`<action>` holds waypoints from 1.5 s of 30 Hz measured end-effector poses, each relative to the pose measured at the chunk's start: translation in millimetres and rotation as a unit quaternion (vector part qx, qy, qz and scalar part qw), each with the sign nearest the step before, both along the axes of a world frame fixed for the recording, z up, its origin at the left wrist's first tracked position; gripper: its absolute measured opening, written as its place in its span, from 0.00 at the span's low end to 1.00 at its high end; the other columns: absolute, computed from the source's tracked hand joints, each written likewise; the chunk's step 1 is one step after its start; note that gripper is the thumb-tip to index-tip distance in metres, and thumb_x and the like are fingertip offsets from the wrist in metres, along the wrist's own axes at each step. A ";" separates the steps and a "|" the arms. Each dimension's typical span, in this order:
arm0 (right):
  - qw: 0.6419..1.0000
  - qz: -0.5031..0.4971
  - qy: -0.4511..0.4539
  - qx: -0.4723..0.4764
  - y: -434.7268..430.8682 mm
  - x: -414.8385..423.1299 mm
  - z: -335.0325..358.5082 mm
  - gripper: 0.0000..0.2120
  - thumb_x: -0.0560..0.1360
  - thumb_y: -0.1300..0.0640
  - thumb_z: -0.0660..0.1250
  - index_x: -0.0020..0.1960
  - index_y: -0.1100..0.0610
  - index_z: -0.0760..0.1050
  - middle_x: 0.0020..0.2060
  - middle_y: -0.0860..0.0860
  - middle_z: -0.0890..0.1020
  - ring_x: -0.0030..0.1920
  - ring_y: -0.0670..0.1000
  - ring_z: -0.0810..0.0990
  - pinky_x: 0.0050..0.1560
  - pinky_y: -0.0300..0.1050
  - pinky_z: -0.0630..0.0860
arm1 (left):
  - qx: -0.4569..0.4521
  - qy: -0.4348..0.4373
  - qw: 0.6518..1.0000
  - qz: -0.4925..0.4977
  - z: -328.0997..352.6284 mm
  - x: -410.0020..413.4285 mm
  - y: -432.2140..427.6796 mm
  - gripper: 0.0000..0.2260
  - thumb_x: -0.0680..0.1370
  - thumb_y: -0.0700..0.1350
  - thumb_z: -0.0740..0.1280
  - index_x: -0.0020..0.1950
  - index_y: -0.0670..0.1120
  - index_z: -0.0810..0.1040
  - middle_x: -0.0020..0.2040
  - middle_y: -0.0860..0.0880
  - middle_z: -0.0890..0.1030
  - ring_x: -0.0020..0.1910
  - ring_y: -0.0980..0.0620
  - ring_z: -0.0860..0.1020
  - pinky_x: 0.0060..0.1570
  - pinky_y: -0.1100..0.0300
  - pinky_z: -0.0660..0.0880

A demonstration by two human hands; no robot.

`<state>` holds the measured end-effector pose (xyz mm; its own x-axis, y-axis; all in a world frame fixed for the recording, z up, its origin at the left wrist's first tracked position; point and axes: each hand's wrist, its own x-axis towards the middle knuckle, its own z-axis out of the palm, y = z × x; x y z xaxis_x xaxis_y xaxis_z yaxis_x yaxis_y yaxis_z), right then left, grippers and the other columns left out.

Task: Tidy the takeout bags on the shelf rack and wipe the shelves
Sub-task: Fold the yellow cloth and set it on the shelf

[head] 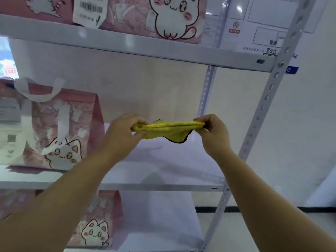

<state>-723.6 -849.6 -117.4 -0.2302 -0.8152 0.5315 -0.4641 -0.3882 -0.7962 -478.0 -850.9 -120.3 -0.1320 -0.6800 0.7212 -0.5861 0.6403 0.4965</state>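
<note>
A yellow cloth (167, 130) with a dark edge is stretched between my two hands above the middle shelf (163, 171). My left hand (123, 132) pinches its left end and my right hand (211, 132) pinches its right end. A pink takeout bag (63, 128) with a cartoon cat and white handles stands on the left part of the middle shelf. Another pink cat bag (154, 17) sits on the top shelf (127, 46), beside one with a barcode receipt (89, 10). A third cat bag (98, 224) stands on the lower shelf.
The white metal rack has a perforated front upright (261, 113) at the right and a rear upright (207, 88). Posters (263, 24) hang on the wall behind. A white bag with a printed label (11, 135) stands at the far left of the middle shelf.
</note>
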 end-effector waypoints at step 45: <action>0.930 0.072 0.285 0.222 35.3 -0.9 -95.7 0.07 0.74 0.53 0.67 0.52 0.51 0.78 0.47 0.50 0.81 0.46 0.49 0.78 0.47 0.47 0.75 | 0.144 -0.263 0.937 -0.179 -99.4 16.9 -40.3 0.12 0.69 0.47 0.71 0.52 0.53 0.81 0.47 0.61 0.78 0.48 0.63 0.74 0.48 0.66 0.69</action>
